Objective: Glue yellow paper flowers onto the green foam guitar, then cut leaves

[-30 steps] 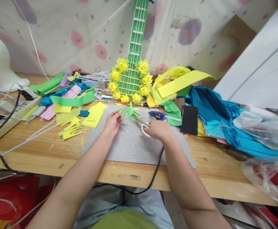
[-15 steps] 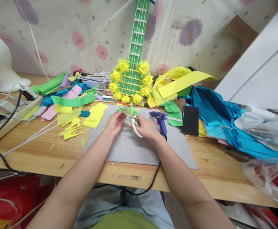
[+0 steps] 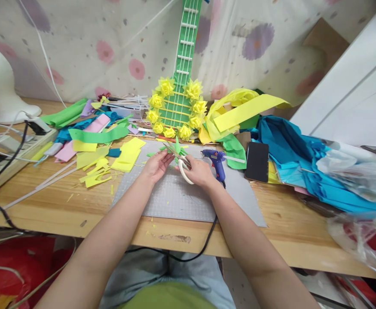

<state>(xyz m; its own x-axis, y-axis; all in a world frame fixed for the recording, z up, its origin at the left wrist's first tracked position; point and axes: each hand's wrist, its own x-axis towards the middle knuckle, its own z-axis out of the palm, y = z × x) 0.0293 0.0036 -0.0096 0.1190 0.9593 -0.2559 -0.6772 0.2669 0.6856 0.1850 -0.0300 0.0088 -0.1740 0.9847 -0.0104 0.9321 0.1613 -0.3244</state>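
My right hand (image 3: 200,171) is closed around the white-handled scissors (image 3: 185,172), whose blades point up and left over the grey cutting mat (image 3: 181,206). Close to the blades is my left hand (image 3: 158,166), its fingers curled in a pinch at a small green paper piece (image 3: 163,149), mostly hidden by the fingers. More green paper bits (image 3: 177,146) lie just behind the blades. To the right of my right hand, a blue glue gun (image 3: 218,162) rests on the mat.
A green paper guitar (image 3: 176,112) ringed with yellow flowers stands at the back. Yellow paper scraps (image 3: 128,155) lie left; a phone (image 3: 257,162) and blue paper (image 3: 284,137) lie right. A black cord (image 3: 207,240) hangs over the table's front edge.
The scissors and both hands have shifted only slightly, and the blades show a little more clearly above my left fingers. The rest of the table looks the same.
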